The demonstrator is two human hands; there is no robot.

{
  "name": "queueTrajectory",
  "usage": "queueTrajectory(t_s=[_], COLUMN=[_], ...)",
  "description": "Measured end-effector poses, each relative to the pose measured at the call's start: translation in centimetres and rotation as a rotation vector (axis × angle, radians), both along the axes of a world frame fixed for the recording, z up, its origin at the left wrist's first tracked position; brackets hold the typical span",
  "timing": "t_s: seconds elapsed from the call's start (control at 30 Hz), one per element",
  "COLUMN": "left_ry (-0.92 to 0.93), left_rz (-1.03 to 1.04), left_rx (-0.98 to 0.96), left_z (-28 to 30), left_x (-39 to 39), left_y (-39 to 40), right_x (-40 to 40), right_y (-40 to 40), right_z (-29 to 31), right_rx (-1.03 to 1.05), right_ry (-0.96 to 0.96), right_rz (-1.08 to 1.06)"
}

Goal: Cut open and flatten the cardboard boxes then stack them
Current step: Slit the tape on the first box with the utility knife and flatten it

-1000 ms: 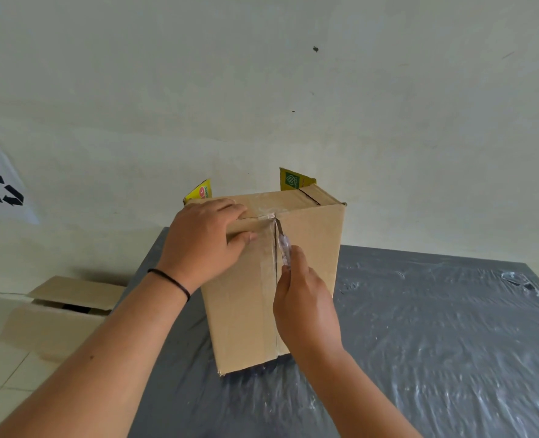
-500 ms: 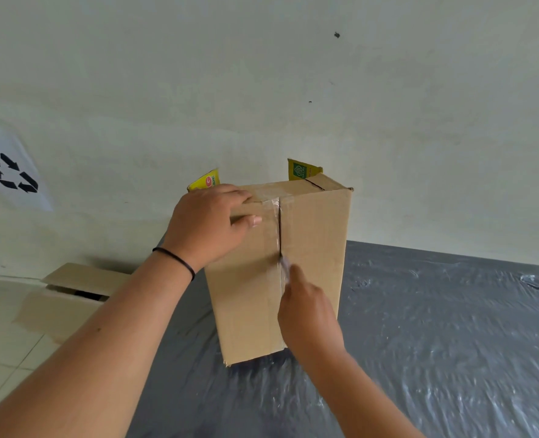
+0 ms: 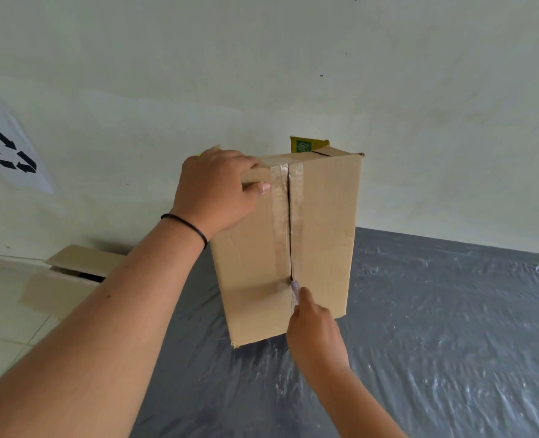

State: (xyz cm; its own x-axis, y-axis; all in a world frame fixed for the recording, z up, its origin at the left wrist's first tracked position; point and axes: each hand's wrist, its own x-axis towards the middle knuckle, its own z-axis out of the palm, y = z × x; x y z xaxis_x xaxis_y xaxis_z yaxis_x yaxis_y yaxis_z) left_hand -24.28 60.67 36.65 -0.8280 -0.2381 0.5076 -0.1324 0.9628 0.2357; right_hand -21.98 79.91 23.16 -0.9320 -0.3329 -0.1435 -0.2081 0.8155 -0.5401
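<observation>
A brown cardboard box stands on end on the dark table, its taped face turned toward me. Clear tape runs down the middle seam, and a dark slit is open from the top edge down to about three quarters of the height. My left hand grips the box's top left edge, thumb on the front face. My right hand is closed around a small cutter whose tip sits in the seam at the slit's lower end. Yellow printed flaps stick up behind the box.
The table is covered with wrinkled grey plastic sheeting that stretches to the right and toward me. Another open cardboard box sits on the tiled floor at the left, by the wall. A sheet with a recycling symbol hangs on the wall.
My right hand has drawn the cutter down the taped seam from near the top to low on the face, leaving an open slit. My left hand stays on the top edge.
</observation>
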Motion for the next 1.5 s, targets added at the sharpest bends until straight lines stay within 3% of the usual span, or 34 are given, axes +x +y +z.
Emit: queueTrajectory(t_s=[0.67,1.5], left_ry=[-0.071,-0.181], left_rz=[0.119,0.209], left_rx=[-0.059,0.054], left_z=[0.5,1.7], left_x=[-1.9,-1.5], left_y=[2.2,0.6], right_x=[1.6,2.3], right_y=[2.7,4.4], right_z=[-6.8,-6.9], right_rx=[0.118,0.127], right_ry=[-0.126,-0.158], right_rz=[-0.019,0.081])
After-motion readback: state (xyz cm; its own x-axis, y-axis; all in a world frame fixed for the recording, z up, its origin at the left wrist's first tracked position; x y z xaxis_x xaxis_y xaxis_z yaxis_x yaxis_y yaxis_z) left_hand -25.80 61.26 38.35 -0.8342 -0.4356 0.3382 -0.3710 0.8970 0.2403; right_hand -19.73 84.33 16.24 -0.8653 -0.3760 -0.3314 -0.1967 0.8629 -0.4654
